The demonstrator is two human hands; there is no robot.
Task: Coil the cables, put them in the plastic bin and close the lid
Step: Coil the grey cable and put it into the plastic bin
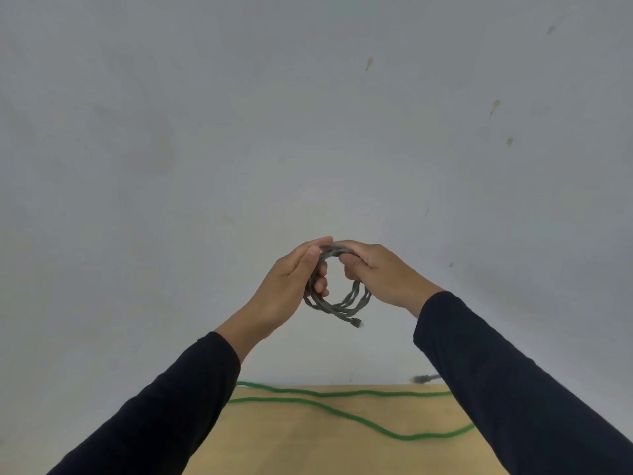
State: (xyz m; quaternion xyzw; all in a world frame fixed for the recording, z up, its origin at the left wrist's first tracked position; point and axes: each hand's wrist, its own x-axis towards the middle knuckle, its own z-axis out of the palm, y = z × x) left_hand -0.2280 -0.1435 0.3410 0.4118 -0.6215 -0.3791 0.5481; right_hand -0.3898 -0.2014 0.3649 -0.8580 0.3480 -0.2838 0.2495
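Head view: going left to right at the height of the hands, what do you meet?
Left hand → grey cable coil, held up between both hands → right hand. The green cable lies lower, uncoiled on the wooden table.

We see dim, even, flat light on the grey wall (308, 114), without glare or hard shadows. The wide lens bends the edges, and the picture is soft throughout.
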